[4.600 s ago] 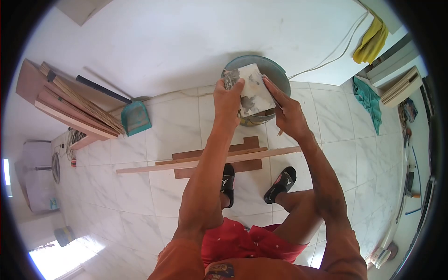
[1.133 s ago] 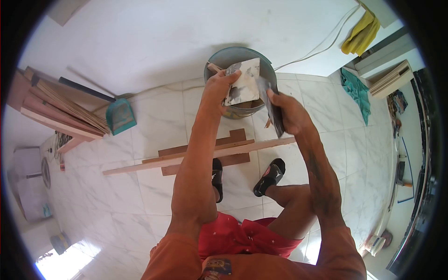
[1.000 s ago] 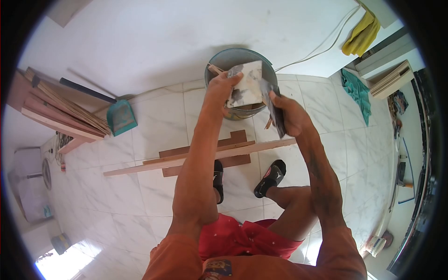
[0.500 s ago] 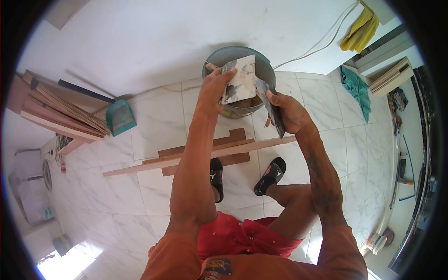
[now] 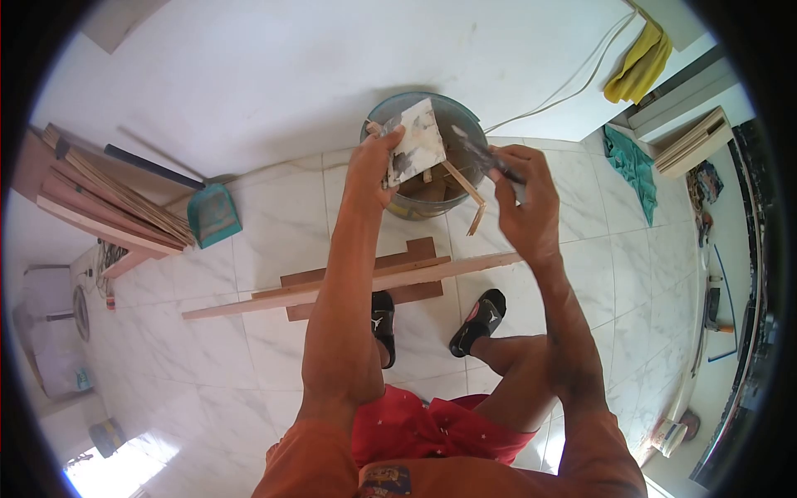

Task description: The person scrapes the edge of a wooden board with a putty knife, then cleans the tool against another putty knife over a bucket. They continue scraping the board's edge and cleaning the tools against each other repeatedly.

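My left hand [image 5: 376,166] is closed on the near-left edge of a white flat plate [image 5: 420,143] smeared with grey. The plate is tilted above a grey-green bucket [image 5: 390,112]. In my right hand [image 5: 531,199] is a dark, flat, blade-like scraper [image 5: 481,154], blurred by motion and pointing at the plate across a small gap. Its handle end is mostly hidden by the fingers. Wooden scraps [image 5: 425,189] lie inside the bucket, and a thin bent strip of wood [image 5: 466,184] hangs over its front rim.
Wooden boards [image 5: 349,286] lie on the tiled floor between the bucket and my feet. At left, a teal dustpan [image 5: 214,216] stands beside stacked planks [image 5: 116,199]. A green cloth [image 5: 631,170] lies at right, a yellow cloth [image 5: 641,62] hangs above, and a cable [image 5: 573,87] runs along the wall.
My right hand has turned and moved slightly right, drawing the scraper away from the plate. The plate has tilted and shifted a little left. More of the wood strip shows over the rim.
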`<state>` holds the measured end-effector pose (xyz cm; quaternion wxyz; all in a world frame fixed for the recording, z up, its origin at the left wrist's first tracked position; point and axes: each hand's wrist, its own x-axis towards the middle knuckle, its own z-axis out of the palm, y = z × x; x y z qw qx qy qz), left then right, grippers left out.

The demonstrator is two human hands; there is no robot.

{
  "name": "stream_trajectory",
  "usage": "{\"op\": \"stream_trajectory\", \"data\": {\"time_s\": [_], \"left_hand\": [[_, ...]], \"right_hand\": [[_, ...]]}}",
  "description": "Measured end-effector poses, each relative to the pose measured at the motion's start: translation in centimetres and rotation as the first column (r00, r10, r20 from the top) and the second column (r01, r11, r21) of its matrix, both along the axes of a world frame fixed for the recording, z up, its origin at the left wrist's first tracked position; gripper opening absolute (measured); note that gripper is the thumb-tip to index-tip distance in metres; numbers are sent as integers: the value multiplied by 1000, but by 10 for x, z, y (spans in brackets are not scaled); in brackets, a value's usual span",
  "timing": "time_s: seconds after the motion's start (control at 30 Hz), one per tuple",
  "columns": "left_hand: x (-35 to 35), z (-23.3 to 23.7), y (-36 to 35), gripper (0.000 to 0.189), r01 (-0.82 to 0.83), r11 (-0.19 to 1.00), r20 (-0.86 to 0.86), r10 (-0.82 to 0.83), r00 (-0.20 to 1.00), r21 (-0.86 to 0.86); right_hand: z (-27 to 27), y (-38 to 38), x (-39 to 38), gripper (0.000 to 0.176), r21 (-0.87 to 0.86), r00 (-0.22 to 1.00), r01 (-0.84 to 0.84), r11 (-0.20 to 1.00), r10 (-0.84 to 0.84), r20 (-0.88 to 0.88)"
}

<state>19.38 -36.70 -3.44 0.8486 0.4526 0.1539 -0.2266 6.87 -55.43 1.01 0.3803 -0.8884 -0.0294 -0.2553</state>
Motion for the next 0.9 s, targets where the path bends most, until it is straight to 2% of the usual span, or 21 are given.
{"op": "stream_trajectory", "data": {"time_s": [0.07,0.1,0.17,0.27,0.3,0.4,0.43,0.53,0.57,0.63,0.67,0.7,0.73,0.8,0.87,0.9], "left_hand": [[1,0,-4,24,6,999,-18,-6,1000,-35],[0,1,-4,23,7,999,-28,-8,1000,-52],[-3,3,-2,23,46,999,-18,-46,999,-29],[-8,10,-1,22,39,997,-54,-36,998,63],[-4,12,3,22,17,994,-66,-10,998,106],[-8,16,5,23,-9,989,-28,13,1000,151],[-8,13,2,24,-7,989,-17,10,1000,145],[-2,-4,-5,24,53,995,5,-54,999,79],[-5,-6,-5,24,60,992,-21,-58,998,112],[-8,7,-1,22,66,980,-55,-57,997,188],[-1,8,3,23,42,989,-30,-38,999,145],[2,3,6,23,30,995,-26,-28,999,98],[1,-4,7,23,17,999,-31,-16,999,48],[-3,-3,6,24,19,996,-51,-15,999,92],[-11,17,-5,24,10,989,-74,1,997,150],[-9,14,-6,24,31,995,-62,-25,998,99]], "right_hand": [[6,15,-2,38,-143,990,-73,987,89,111],[3,18,-1,42,-181,988,-99,978,119,102],[-15,22,0,49,-254,981,-153,955,178,80],[-60,-16,15,57,-401,990,-138,906,116,-79],[-69,-16,15,66,-255,991,-106,961,80,-108],[-19,7,9,68,-68,993,-115,991,117,18],[-11,15,8,68,-76,987,-135,988,141,79],[-19,23,9,69,-269,955,-192,944,243,170],[-35,11,17,62,-322,966,-159,934,213,143],[-49,-8,17,58,-252,990,-123,960,135,31],[-54,-13,23,56,-221,994,-105,970,103,-20],[-52,-12,22,37,-75,994,-99,992,103,48],[-39,-9,15,32,77,994,-53,996,60,-92],[-9,-1,8,25,353,937,92,931,39,-348],[-15,-5,7,27,404,957,90,910,33,-287],[-10,-3,4,28,398,965,75,915,34,-260]]}}
